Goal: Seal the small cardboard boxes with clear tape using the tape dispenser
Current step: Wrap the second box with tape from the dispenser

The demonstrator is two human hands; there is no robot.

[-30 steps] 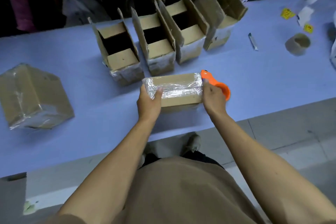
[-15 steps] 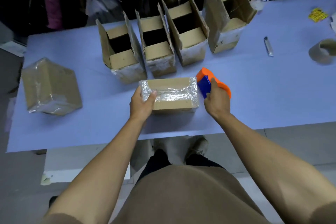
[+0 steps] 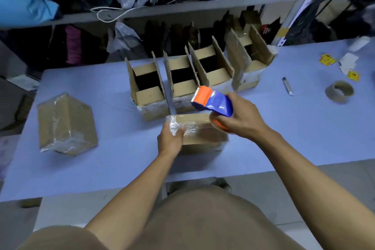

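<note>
Tape dispenser, in the right hand's grip, has lifted above the box; left hand still holds it.

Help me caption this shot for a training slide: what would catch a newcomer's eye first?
The orange-and-blue tape dispenser stands out, gripped by the right hand and raised above the taped box at the table's near edge, where the left hand holds the box's left end. Behind it stands a row of four open boxes, flaps up. A bigger tape-wrapped box sits alone at the far left.
</note>
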